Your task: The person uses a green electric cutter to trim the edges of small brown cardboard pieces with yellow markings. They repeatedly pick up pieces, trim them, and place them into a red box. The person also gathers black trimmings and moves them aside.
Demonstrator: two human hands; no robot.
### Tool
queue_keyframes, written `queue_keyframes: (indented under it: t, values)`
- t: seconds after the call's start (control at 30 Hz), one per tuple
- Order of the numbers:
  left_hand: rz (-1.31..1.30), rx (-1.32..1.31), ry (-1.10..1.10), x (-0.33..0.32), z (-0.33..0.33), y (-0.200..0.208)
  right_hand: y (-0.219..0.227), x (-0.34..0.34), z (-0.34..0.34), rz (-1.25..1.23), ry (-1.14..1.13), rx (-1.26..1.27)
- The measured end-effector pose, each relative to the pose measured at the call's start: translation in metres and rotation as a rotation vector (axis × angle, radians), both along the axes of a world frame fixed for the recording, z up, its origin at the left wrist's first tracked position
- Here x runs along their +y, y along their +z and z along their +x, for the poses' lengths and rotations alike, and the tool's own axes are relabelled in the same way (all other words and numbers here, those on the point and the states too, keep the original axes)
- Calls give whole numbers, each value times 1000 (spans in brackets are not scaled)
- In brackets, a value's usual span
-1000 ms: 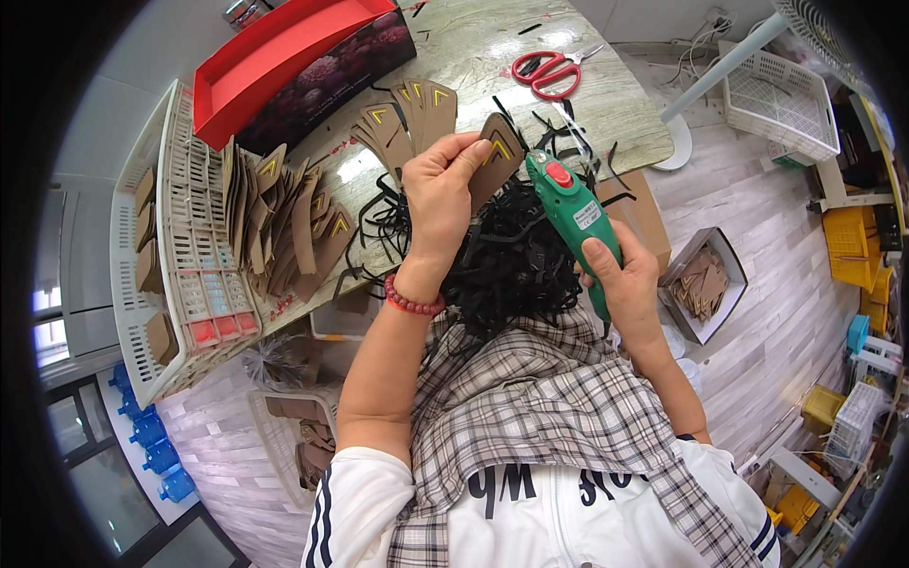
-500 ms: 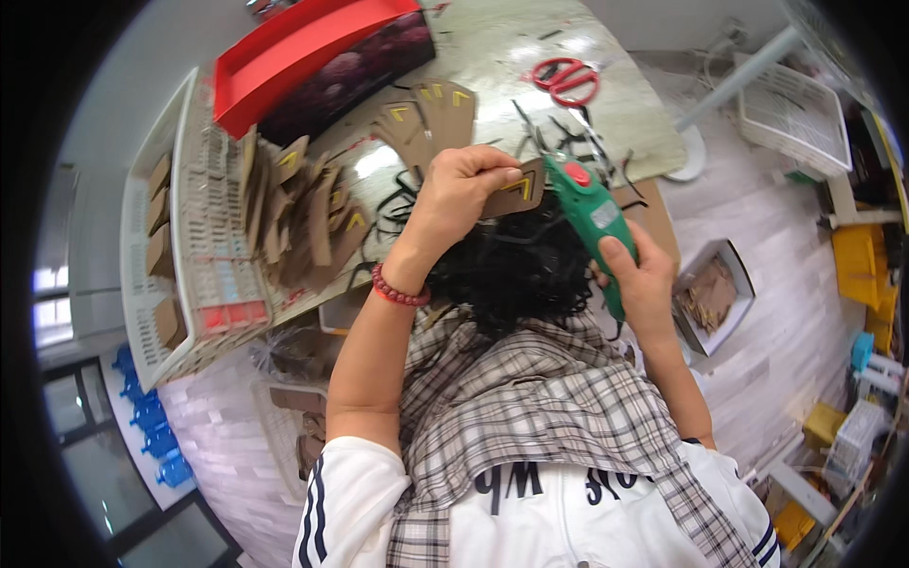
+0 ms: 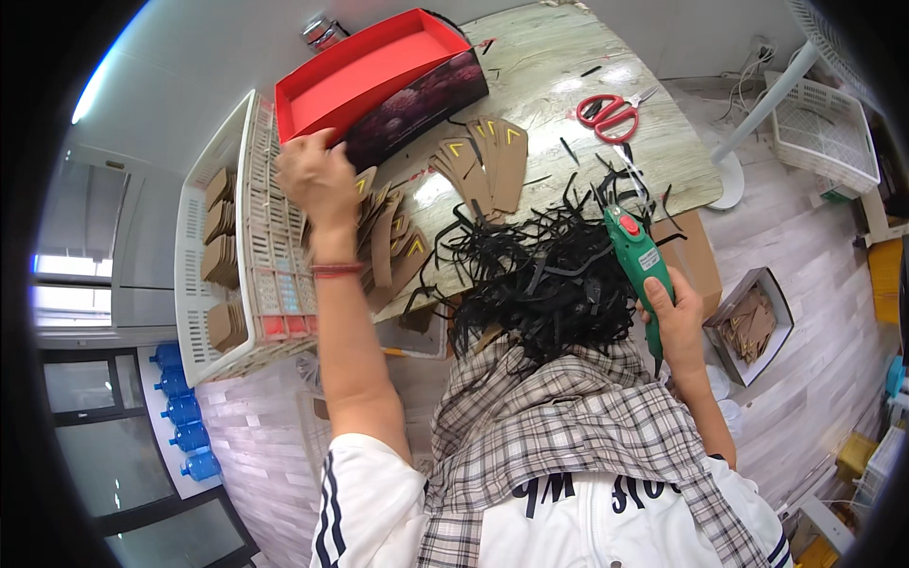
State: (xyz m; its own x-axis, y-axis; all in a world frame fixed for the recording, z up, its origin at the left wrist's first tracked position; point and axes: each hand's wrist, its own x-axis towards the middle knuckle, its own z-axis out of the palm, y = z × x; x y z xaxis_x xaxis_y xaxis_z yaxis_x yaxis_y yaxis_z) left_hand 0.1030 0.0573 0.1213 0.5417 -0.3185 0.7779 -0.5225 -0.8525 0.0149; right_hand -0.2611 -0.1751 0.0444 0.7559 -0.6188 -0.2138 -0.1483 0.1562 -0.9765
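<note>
My right hand point(image 3: 674, 317) is closed round a green electric hand tool point(image 3: 632, 248) with a red button, its narrow tip pointing away from me. My left hand point(image 3: 320, 180), smeared by motion, is over the basket's edge beside the red box; whether it holds anything does not show. Just below it stands a pile of flat brown pieces point(image 3: 383, 237) with yellow V marks. More such brown pieces point(image 3: 488, 166) lie fanned out on the table. A heap of thin black strips point(image 3: 549, 284) covers the table's near edge and reaches my plaid apron point(image 3: 559, 407).
A white plastic basket point(image 3: 194, 279) with stacked brown pieces stands at the left. Behind it sits a red open box point(image 3: 369, 71). Red-handled scissors point(image 3: 609, 115) lie at the table's far right. A carton of brown pieces point(image 3: 753, 327) is on the floor at right.
My left hand has moved from the tool's tip, where it held a brown piece, leftward to the basket's edge. The tool has moved slightly right and down in view, which has also shifted.
</note>
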Motion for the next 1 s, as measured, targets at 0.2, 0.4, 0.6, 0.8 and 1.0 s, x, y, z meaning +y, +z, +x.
queue_keyframes:
  t: [0.2, 0.4, 0.6, 0.8, 1.0]
  values:
    - [26, 448, -143, -140, -35, -98, 3, -3, 2, -6, -3, 18]
    - [-112, 654, -57, -168, -39, -133, -6, -1, -2, 1, -35, 61]
    - [-246, 790, -194, -164, -66, -134, -14, 0, 8, 16, -8, 48]
    - [-113, 695, -272, -162, -87, -126, -12, 3, 8, -14, -13, 43]
    - [-109, 627, -227, -168, -87, -134, -11, 5, 8, -56, -22, 68]
